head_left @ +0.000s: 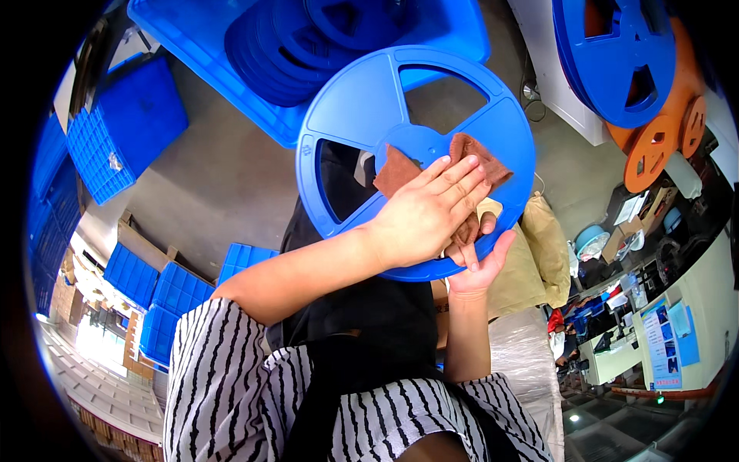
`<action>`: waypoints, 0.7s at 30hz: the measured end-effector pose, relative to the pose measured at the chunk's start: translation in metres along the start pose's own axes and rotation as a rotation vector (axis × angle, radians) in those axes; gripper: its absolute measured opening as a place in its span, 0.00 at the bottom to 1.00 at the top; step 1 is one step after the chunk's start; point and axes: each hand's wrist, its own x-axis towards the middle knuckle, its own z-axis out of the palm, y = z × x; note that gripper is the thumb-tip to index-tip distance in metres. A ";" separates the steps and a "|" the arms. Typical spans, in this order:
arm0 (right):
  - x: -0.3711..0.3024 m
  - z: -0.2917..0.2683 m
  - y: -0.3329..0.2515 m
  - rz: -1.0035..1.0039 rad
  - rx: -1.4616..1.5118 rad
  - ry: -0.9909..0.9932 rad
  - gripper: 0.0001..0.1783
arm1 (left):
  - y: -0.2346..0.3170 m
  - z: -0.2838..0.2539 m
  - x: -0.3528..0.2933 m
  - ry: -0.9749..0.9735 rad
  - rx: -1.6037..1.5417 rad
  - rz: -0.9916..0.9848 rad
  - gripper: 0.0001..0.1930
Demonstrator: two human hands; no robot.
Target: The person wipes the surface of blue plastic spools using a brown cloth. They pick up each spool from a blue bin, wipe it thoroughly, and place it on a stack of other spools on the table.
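A large blue plastic reel [350, 92] with wedge-shaped cutouts is held up in front of me, its face turned toward me. My left hand [427, 208] lies across the reel near its hub, fingers nearly straight and close together. Beneath those fingers a brown cloth [485, 154] is pressed against the reel, its corners sticking out on both sides. At the reel's lower right, my right hand [477, 269] grips the rim, with the thumb outside and fingertips showing at a cutout. Part of the hub is hidden by the cloth and left hand.
Beyond the reel, a blue bin [200, 38] holds several stacked blue reels [265, 54]. More blue reels [616, 61] and orange reels [650, 154] stand at the upper right. Blue crates [127, 127] are on the left. A tan sack [543, 254] lies right of my right hand.
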 end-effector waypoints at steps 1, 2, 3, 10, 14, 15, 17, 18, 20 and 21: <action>-0.003 0.002 -0.001 -0.006 0.004 0.002 0.26 | -0.004 0.000 -0.001 0.028 0.053 -0.061 0.28; -0.005 0.004 -0.004 0.001 0.014 -0.019 0.26 | -0.014 -0.010 0.001 0.046 0.105 -0.119 0.28; -0.008 0.006 -0.007 0.004 0.024 -0.043 0.25 | -0.029 -0.019 0.001 0.063 0.158 -0.172 0.29; -0.014 -0.001 -0.013 -0.008 0.091 -0.076 0.25 | -0.011 -0.014 -0.032 -0.025 0.005 -0.033 0.29; -0.027 -0.007 -0.029 -0.045 0.090 -0.016 0.24 | -0.061 -0.025 -0.054 -0.057 0.106 -0.181 0.30; -0.028 -0.012 -0.036 -0.054 0.096 -0.019 0.24 | -0.059 -0.032 -0.056 -0.095 0.096 -0.164 0.29; -0.032 -0.016 -0.046 -0.044 0.115 -0.017 0.23 | -0.035 -0.042 -0.056 -0.255 0.042 -0.017 0.29; -0.027 -0.014 -0.051 -0.034 0.124 -0.027 0.23 | -0.026 -0.036 -0.058 -0.273 0.128 0.050 0.27; -0.026 -0.012 -0.056 -0.010 0.125 -0.011 0.22 | -0.024 -0.042 -0.064 -0.275 0.121 0.100 0.26; -0.026 -0.011 -0.059 -0.004 0.128 -0.014 0.23 | -0.022 -0.047 -0.064 -0.272 0.119 0.125 0.26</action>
